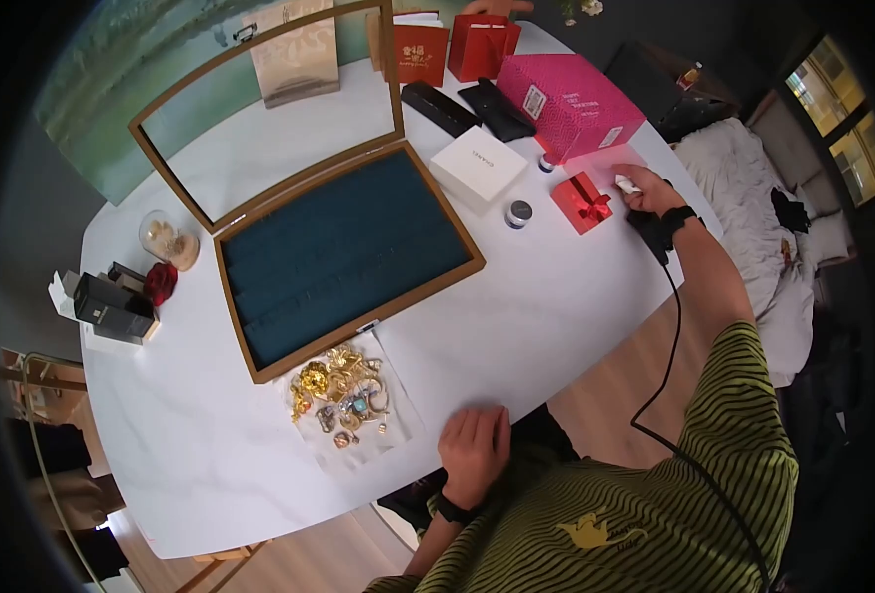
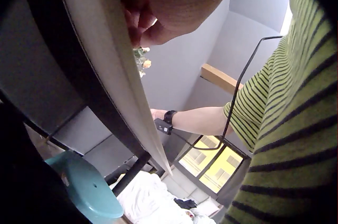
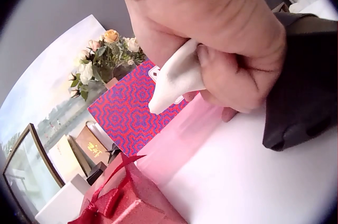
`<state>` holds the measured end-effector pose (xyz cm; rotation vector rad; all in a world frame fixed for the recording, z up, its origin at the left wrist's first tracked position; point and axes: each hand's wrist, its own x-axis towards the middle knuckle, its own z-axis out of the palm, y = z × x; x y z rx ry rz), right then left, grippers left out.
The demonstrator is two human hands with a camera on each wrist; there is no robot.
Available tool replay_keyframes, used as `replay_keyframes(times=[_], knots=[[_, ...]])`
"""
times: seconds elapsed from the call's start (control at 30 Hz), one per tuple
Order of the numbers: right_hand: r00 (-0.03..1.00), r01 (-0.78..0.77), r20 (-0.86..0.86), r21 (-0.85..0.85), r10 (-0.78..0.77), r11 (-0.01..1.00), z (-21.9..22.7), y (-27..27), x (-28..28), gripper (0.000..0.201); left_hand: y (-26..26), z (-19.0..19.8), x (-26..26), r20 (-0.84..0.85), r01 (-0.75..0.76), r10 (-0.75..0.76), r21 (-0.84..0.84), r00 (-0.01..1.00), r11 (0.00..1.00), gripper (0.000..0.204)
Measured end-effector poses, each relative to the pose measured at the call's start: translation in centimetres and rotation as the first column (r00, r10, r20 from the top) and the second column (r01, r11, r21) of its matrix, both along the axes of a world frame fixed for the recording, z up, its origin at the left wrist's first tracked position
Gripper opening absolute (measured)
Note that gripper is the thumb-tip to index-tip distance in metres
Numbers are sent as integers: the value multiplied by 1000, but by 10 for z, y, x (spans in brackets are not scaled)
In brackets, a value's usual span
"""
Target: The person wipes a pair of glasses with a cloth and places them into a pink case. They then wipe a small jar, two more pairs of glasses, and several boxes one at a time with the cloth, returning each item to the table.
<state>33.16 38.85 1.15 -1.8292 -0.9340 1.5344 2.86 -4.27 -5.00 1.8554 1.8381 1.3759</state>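
My right hand (image 1: 649, 196) is at the table's right side, its fingers gripping a crumpled piece of white cloth (image 3: 177, 81) with one end poking out past the thumb. Close by lies a red gift box (image 1: 576, 210) with a ribbon bow, just left of that hand. At the front edge of the table my left hand (image 1: 473, 450) rests with loosely curled fingers and nothing in them. Left of it, a heap of gold jewellery (image 1: 343, 383) with some stones lies on a white cloth sheet (image 1: 395, 420).
A wooden display case (image 1: 329, 247) with dark teal lining stands with its glass lid raised. Behind the gift box are a pink patterned box (image 1: 576, 104), a white box (image 1: 477, 163) and a small jar (image 1: 518, 214). A glass dome (image 1: 168, 240) and black box (image 1: 114, 304) stand at left.
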Motion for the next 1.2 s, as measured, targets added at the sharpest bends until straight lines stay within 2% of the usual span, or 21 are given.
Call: replay_keyframes(times=[0.1, 0.13, 0.17, 0.2, 0.23, 0.3, 0.37, 0.43, 0.53, 0.57, 0.63, 0.7, 0.73, 0.8, 0.83, 0.9, 0.93, 0.97, 1.03, 1.13, 1.2], knots=[[996, -68, 61, 27, 67, 997, 7, -8, 0, 21, 0, -1, 0, 23, 1, -1, 12, 1000, 1000, 9], [986, -165, 47, 120, 160, 979, 11, -15, 3, 23, -1, -1, 0, 28, -6, 6, 8, 1000, 1000, 9], [984, -175, 51, 117, 170, 978, 14, -19, 1, 23, -1, -1, -1, 24, -2, 1, 10, 1000, 1000, 9], [904, -234, 391, 117, 171, 965, 24, -23, -5, 26, 0, -1, -1, 22, 0, 0, 17, 1000, 1000, 10], [714, -292, 684, 101, 147, 951, 30, -24, -11, 33, 0, -1, -2, 29, -16, 15, 19, 999, 1000, 10], [350, -555, 923, 64, 163, 830, 28, -10, 5, 44, 0, 2, -3, 28, -1, 1, 21, 1000, 1000, 10], [319, -600, 941, 111, 110, 792, 51, -22, -12, 45, 1, 3, -3, 54, -19, 17, 25, 998, 1000, 10], [321, -629, 937, 100, 140, 771, 91, -47, -53, 36, 2, 5, -2, 86, -25, 22, 31, 996, 999, 11], [619, -651, 713, 232, 329, 722, 115, -52, -87, 18, 2, 3, -3, 81, -28, 26, 28, 996, 999, 11], [613, -655, 718, 228, 330, 720, 112, -42, -94, 18, 2, 3, -2, 88, -31, 29, 28, 996, 999, 11], [498, -840, 860, 449, 106, 306, 101, -19, -112, 17, 1, 5, -4, 68, -28, 28, 8, 997, 1000, 11], [388, -850, 921, 338, 46, 405, 105, -13, -152, 18, 1, 5, -3, 67, -39, 38, 6, 997, 999, 12], [390, -852, 919, 339, 54, 399, 99, 0, -165, 18, 2, 4, -3, 64, -48, 47, 9, 997, 999, 12], [291, -890, 947, 214, 139, 403, 79, 27, -189, 27, 0, 4, -4, 61, -53, 53, 0, 997, 999, 12], [290, -898, 945, 214, 151, 384, 70, 39, -199, 27, 0, 4, -4, 61, -52, 52, -5, 997, 999, 12], [-74, -830, 996, -87, 45, 551, 50, 58, -225, 39, 1, 0, -3, 63, -77, 77, -1, 995, 997, 12], [-81, -841, 995, -103, 64, 531, 44, 63, -231, 47, 0, -2, -3, 64, -76, 75, 10, 995, 997, 12], [-30, -805, 992, -94, 119, 586, 38, 68, -237, 45, 0, -1, -3, 62, -115, 115, 1, 991, 993, 12], [-86, -806, 990, -136, 112, 577, 32, 73, -247, 39, 1, -1, -5, 41, -93, 93, 6, 995, 996, 12], [-160, -807, 981, -194, 111, 558, 3, 110, -243, 32, 4, 2, -4, 23, -112, 112, -7, 993, 994, 12], [-170, -818, 978, -208, 120, 536, 2, 115, -242, 31, 5, 0, -4, 24, -109, 109, -6, 994, 994, 12]])
